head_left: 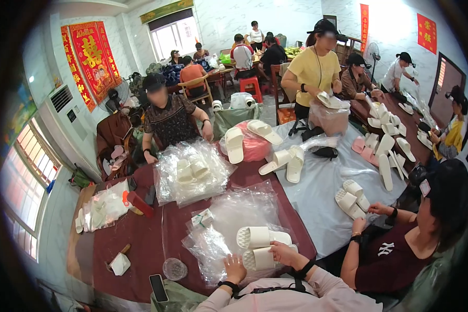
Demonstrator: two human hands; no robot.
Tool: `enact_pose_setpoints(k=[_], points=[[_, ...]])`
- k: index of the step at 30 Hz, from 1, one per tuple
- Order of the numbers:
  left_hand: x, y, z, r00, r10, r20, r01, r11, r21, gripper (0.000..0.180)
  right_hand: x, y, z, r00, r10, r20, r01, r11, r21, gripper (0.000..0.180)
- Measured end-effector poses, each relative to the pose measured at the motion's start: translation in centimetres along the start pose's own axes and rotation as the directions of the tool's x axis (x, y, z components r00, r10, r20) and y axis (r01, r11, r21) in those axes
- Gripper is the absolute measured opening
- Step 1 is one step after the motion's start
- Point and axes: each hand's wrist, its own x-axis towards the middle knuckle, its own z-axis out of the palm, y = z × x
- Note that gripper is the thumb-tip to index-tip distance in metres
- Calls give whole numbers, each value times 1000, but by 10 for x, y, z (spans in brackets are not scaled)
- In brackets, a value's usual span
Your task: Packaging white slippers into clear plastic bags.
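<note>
In front of me, a pair of off-white slippers, one slipper (252, 237) above the other slipper (258, 259), lies over a spread stack of clear plastic bags (244, 208). My right hand (284, 254) is closed on the strap end of the nearer slipper. Flat on the bags, left of that slipper's toe, rests my left hand (235, 269), fingers spread and holding nothing. A small white and green packet (202, 218) lies on the bags' left part. The right fingertips are partly hidden behind the slipper.
A clear round tub (174, 269), a phone (158, 288) and a white block (120, 264) lie left of me. Across the table, a co-worker (166, 109) stands behind bagged slippers (192, 170). To my right, another co-worker (385, 255) handles slippers (352, 199).
</note>
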Motion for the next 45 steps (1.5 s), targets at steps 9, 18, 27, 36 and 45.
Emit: enact_pose_setpoints(k=[9,18,27,36,45], points=[[0,8,-39,948,73,-310,-75,997,6,38,-30,-27,-6,980,-36,-196,-12,972,-235,40],[31,22,-18,949,-4,-314,-127,909,-397,38,-66,-37,-6,957,-147,-250,25,901,-434,30],[37,52,-26,957,151,-248,-284,667,-688,24,-89,-38,-12,966,-125,-229,54,955,-293,27],[39,44,10,966,193,-171,-253,838,-483,21,-79,-17,-23,950,-161,-267,92,964,-251,32],[73,48,-13,980,48,-191,-185,564,-805,28,-88,-19,-14,935,-207,-290,98,932,-349,31]])
